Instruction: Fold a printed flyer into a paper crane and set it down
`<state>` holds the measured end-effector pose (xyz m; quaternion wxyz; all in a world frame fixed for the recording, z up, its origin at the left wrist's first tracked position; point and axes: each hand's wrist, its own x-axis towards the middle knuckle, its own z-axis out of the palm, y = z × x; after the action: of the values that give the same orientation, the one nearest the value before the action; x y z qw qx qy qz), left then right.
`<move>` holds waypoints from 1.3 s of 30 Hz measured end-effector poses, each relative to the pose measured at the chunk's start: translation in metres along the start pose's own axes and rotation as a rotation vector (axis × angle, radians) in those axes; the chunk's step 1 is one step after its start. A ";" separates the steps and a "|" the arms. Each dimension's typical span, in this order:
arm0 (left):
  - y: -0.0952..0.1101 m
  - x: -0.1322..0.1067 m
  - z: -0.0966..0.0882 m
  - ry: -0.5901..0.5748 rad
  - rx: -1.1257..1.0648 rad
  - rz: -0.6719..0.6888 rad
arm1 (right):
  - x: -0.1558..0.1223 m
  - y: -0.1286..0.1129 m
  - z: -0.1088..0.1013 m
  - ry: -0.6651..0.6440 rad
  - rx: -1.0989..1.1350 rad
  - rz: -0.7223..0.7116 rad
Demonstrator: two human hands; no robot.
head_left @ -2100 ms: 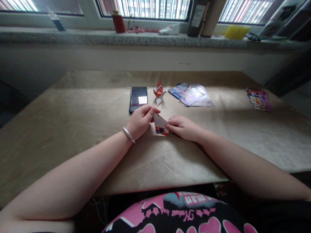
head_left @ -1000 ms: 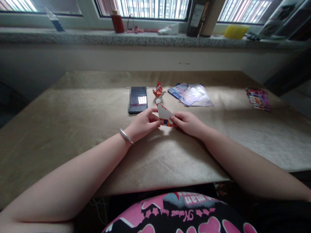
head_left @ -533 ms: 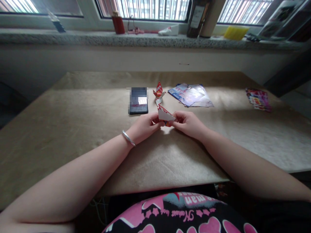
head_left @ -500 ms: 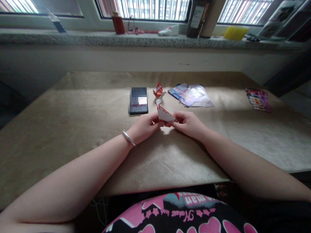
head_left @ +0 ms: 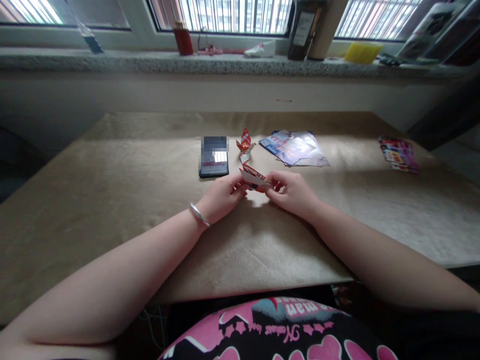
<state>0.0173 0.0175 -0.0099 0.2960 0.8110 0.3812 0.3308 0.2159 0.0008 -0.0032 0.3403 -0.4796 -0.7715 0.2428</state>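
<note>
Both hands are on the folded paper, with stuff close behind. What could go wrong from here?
1. The held paper is pinched between the left hand and right hand; uneven pull might tear or miscrease it.
2. The paper figure appears right behind it, so a forward push might knock it.
3. The phone lies just beyond the left hand and might get nudged.
</note>
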 end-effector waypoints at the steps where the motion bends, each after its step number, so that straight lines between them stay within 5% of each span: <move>1: -0.001 0.000 0.000 0.007 -0.008 -0.013 | 0.000 -0.001 -0.001 0.016 0.008 -0.023; 5: -0.003 0.001 0.001 0.006 -0.048 -0.067 | -0.002 -0.005 -0.003 0.074 0.057 -0.058; 17: -0.005 0.005 -0.001 -0.026 -0.123 -0.079 | -0.003 -0.007 0.001 -0.045 0.134 -0.168; 25: -0.002 0.004 0.004 0.074 -0.275 -0.165 | -0.003 -0.007 0.003 -0.057 0.133 -0.138; 39: -0.002 0.004 -0.001 -0.004 -0.131 -0.031 | 0.000 0.000 0.005 -0.065 0.198 -0.096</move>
<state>0.0176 0.0217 -0.0096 0.3544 0.7844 0.3707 0.3488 0.2121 0.0002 -0.0062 0.3717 -0.3982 -0.7765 0.3167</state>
